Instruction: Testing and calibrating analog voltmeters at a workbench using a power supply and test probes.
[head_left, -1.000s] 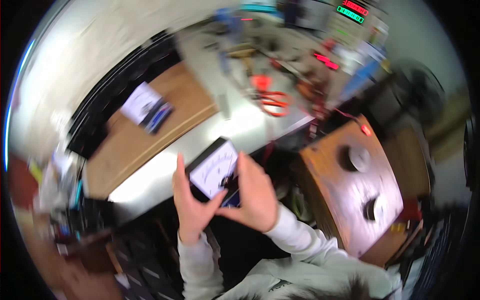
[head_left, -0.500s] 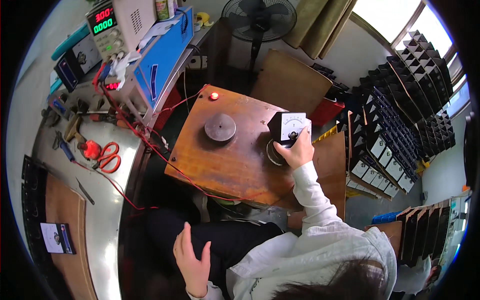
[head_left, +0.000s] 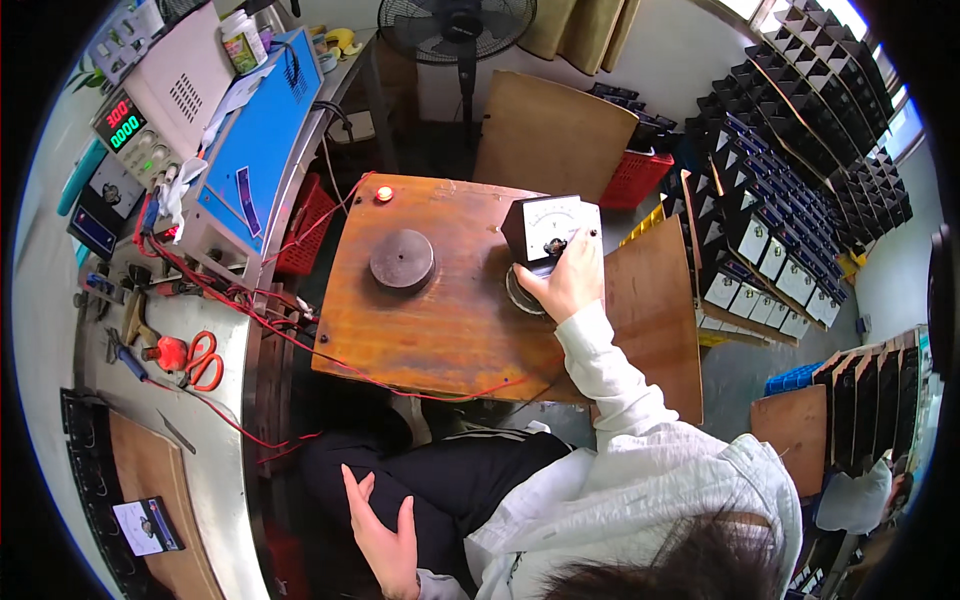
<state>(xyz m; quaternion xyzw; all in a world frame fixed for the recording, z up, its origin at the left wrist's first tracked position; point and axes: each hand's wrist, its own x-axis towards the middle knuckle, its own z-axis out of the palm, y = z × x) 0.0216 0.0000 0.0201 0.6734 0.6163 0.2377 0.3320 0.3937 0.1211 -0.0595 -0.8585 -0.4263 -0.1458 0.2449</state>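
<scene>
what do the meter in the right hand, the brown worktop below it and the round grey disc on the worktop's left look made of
Meter: probably plastic, judging by its smooth black housing; the white face's material is unclear.
Worktop: most likely varnished wood, with orange-brown colour, dark worn patches and some sheen.
Disc: perhaps metal, from its dull grey look, though paint could mislead.

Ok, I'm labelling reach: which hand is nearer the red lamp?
Right. The right hand holds the meter across the table from the lamp; the left hand is open, off the near edge, farther away.
</scene>
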